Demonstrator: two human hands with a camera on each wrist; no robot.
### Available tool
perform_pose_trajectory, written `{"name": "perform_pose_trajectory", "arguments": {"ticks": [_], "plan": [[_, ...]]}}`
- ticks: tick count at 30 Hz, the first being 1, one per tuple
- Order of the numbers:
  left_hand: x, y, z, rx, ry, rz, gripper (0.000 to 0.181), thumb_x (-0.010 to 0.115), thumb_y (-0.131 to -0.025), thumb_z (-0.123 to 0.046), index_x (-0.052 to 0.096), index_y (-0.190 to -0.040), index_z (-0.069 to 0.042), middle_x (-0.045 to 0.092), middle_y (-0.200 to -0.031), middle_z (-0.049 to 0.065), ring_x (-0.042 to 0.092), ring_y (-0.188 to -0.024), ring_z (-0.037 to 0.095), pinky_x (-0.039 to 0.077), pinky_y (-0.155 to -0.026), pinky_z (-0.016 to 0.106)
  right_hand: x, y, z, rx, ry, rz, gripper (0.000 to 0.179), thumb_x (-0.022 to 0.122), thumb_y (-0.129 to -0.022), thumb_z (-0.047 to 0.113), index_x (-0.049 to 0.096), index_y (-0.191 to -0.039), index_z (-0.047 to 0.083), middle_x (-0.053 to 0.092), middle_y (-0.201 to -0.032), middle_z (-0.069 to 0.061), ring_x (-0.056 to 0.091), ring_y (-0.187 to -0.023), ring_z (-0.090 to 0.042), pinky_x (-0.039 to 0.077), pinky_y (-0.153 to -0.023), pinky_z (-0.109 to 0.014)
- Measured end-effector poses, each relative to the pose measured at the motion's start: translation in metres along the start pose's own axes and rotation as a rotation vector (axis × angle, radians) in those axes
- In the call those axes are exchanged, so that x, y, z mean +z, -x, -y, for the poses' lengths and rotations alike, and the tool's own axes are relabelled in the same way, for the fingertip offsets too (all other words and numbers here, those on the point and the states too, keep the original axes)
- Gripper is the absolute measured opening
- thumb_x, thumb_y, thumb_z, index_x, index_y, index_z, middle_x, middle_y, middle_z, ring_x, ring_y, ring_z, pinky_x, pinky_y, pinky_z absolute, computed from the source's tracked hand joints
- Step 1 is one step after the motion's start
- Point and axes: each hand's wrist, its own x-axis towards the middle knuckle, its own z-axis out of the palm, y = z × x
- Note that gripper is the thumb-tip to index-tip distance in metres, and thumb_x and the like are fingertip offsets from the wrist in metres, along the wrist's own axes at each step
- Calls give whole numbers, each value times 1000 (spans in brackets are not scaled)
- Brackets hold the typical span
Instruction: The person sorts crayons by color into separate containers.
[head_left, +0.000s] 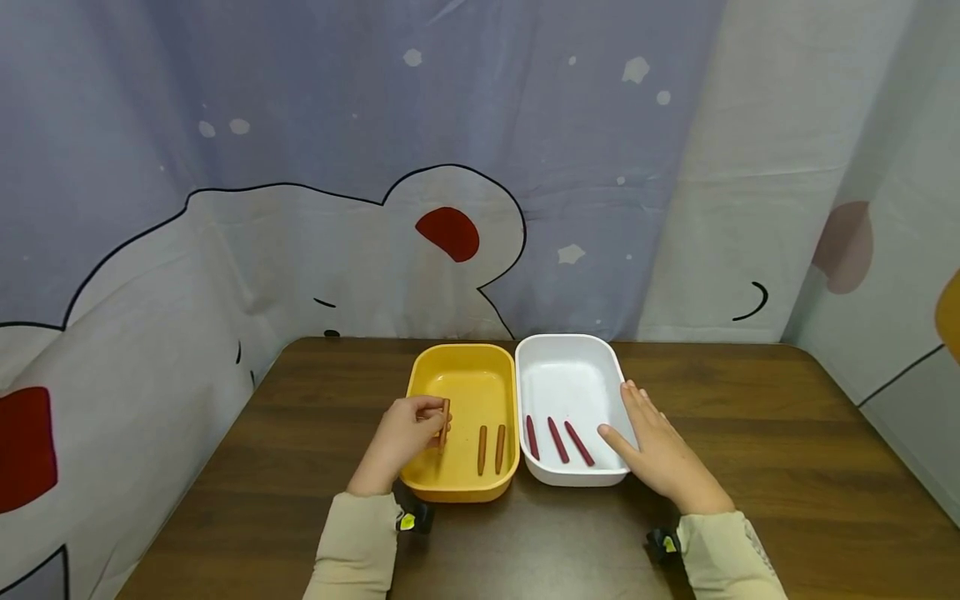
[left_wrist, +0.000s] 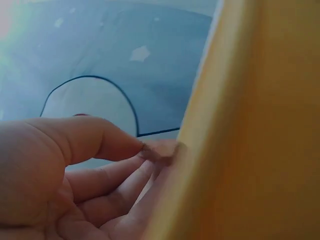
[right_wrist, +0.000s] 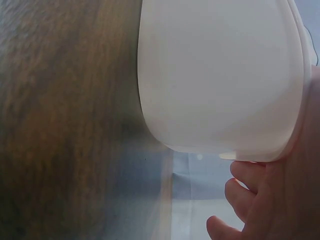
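1. Brown wood makes up the table (head_left: 750,433), and a big cartoon curtain (head_left: 300,167) hangs behind it.
2. Nearest to us are two beige sleeves (head_left: 352,550) at the front edge of the table.
3. Next comes the left hand (head_left: 401,442). It sits over the front left part of the yellow tray (head_left: 457,487). Its thumb and fingers pinch one brown stick (head_left: 445,423), which stands nearly upright, just above the tray floor.
4. From the left wrist view, the pinching fingertips (left_wrist: 150,150) are right against the yellow wall, but the stick is blurry there.
5. Two more brown sticks (head_left: 491,450) lie side by side in the yellow tray, just right of the pinched one.
6. On the other side, the right hand (head_left: 660,454) lies flat with straight fingers. It rests on the right rim of the white tray (head_left: 570,350), with its thumb over the edge.
7. Three red sticks (head_left: 558,439) lie in a row at the front of the white tray, near that thumb.
8. Both trays touch each other in the middle of the table.
9. Far back, the curtain shows a white shape with a red spot (head_left: 448,233).
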Motion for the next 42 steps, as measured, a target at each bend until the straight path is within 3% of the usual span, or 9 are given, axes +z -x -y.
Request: {"name": "perform_pose_trajectory", "arguments": {"ticks": [5,14,21,32,42], "plan": [[9,-2,4,24,-188,-51,31,61,-95,-8,70,-121,5,72,-98,9,66,-87,19,58,-78,35,0,0,1,0,-2,0,86,50,-104,51,20,-158,-8,16,-165,-27,16,-150,-49,17,-117,-67],[28,-3,1,90,-373,-45,26,63,-94,-3,70,-116,8,72,-97,13,65,-81,19,58,-74,36,0,1,0,7,1,0,85,50,-104,51,19,-158,-8,17,-165,-27,16,-151,-48,17,-117,-67],[38,-1,0,88,-485,-63,19,70,-93,-4,71,-108,6,68,-83,8,61,-73,17,55,-68,34,1,0,-1,5,1,-2,86,50,-104,51,19,-158,-8,17,-165,-27,16,-151,-48,17,-117,-67],[44,-1,2,37,-539,-57,20,75,-90,-5,70,-108,4,72,-89,10,67,-79,20,58,-73,38,0,0,0,7,4,-3,86,50,-104,51,20,-158,-8,18,-164,-27,16,-151,-48,17,-117,-67],[45,-2,4,48,-532,-67,19,73,-92,-6,70,-109,4,71,-85,9,66,-75,19,57,-69,38,2,-1,-1,10,6,-4,86,50,-104,52,19,-158,-7,17,-165,-27,16,-151,-47,17,-118,-66]]}}
